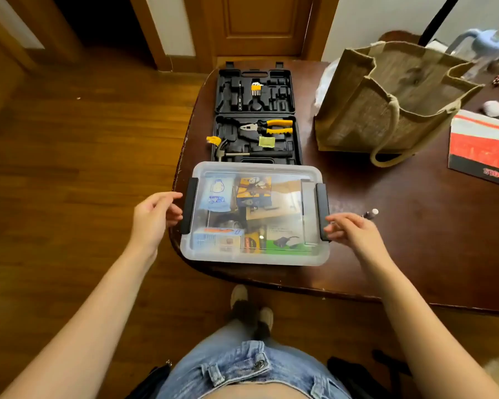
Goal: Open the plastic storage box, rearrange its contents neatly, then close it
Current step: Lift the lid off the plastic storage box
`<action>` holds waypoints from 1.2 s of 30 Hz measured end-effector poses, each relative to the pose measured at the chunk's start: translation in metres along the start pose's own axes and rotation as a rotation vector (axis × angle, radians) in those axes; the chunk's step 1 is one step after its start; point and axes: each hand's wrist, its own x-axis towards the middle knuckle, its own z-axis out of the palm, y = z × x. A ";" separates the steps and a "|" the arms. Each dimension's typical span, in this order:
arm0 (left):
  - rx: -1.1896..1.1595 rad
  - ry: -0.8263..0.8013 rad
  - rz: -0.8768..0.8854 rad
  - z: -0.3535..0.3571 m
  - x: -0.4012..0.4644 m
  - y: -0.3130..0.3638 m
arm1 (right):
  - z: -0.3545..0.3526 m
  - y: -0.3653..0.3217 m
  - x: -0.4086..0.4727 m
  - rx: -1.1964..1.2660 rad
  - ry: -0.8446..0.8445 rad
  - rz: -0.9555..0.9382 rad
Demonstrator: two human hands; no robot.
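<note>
A clear plastic storage box [255,259] sits at the near left corner of the dark wooden table [415,240], its lid on. Black latches close both short sides: the left latch [189,210] and the right latch [322,211]. Through the lid I see several packets and small cartons. My left hand [153,217] hovers just left of the left latch, fingers loosely curled, holding nothing. My right hand [355,230] is beside the right latch, fingertips close to it, also holding nothing.
An open black tool case [255,116] with pliers, a hammer and hex keys lies right behind the box. A jute bag [386,105] stands to the right, with a red and white booklet [484,145] beyond. A small pen-like object [370,213] lies near my right hand.
</note>
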 end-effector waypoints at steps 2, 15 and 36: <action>0.141 0.050 0.047 0.009 0.016 0.002 | 0.005 -0.004 0.012 -0.104 0.135 -0.028; 1.017 -0.068 0.098 0.032 0.060 -0.044 | 0.035 0.017 0.052 -0.801 0.237 -0.030; 0.471 0.105 -0.036 0.023 0.076 -0.053 | 0.017 0.012 0.059 -0.432 0.321 -0.015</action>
